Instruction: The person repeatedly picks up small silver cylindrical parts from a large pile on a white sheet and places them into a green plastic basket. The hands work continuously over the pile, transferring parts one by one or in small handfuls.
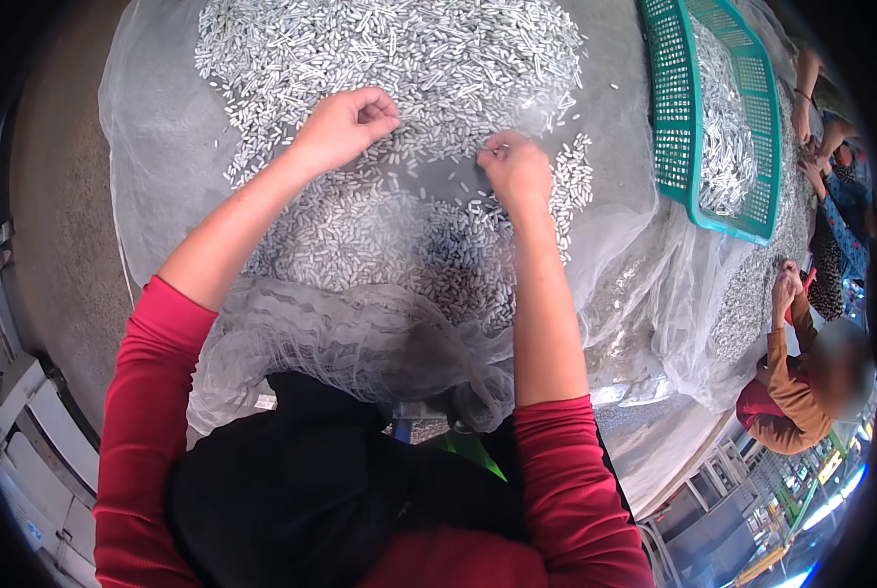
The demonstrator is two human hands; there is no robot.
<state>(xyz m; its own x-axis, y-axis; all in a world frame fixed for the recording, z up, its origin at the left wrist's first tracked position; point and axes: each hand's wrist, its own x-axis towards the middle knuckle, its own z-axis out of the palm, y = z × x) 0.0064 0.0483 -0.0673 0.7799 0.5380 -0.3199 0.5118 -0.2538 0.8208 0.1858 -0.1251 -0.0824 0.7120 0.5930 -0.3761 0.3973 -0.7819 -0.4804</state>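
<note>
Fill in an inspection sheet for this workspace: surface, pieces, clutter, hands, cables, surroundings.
Surface: grey worktop with sheer white netting spread on it.
Pieces: small silvery rods in a far heap and a near heap; more in a green basket on the right.
Clutter: netting bunched along the near edge; a stray piece right of the far heap.
Hands: left hand at the far heap, right hand near the gap between heaps; both have curled fingers, grip unclear.
Cables: nothing seen.
Surroundings: a co-worker in brown sleeves and other people's hands at right; metal framework lower right.
</note>
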